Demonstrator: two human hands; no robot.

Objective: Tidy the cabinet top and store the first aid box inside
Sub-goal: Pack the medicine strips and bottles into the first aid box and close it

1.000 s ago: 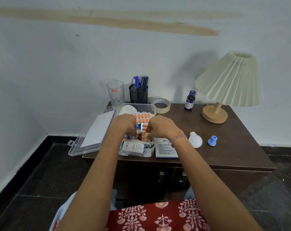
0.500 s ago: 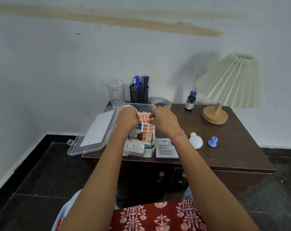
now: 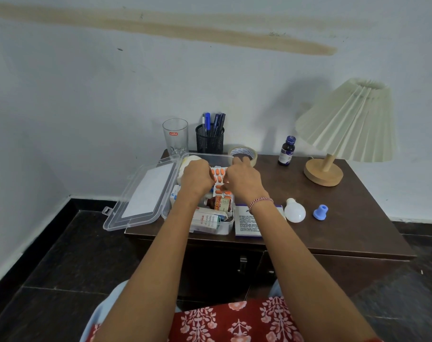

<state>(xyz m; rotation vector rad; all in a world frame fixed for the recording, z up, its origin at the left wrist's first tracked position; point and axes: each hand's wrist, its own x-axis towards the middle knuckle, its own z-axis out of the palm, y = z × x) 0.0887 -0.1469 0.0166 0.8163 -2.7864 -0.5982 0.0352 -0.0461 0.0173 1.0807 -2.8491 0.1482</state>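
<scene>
The clear plastic first aid box (image 3: 225,227) stands at the front left of the dark wooden cabinet top (image 3: 338,225). Its lid (image 3: 145,193) lies open to the left, overhanging the edge. Inside are orange blister strips (image 3: 218,174), a brown bottle (image 3: 218,203) and medicine cartons (image 3: 206,218). Both hands are in the back half of the box. My left hand (image 3: 196,178), fingers curled down, holds the left edge of the strips. My right hand (image 3: 243,180) pinches them from the right with its thumb. The fingertips are hidden.
A white-and-blue carton (image 3: 247,225), a white bulb (image 3: 294,211) and a blue cap (image 3: 320,212) lie right of the box. Behind stand a glass (image 3: 175,137), a pen holder (image 3: 210,140), a tape roll (image 3: 244,152), a small dark bottle (image 3: 287,150) and a lamp (image 3: 333,134). Cabinet doors (image 3: 242,265) are shut.
Both hands have moved from the box's middle, near the brown bottle, towards its back, onto the orange blister strips. The bottle now shows uncovered.
</scene>
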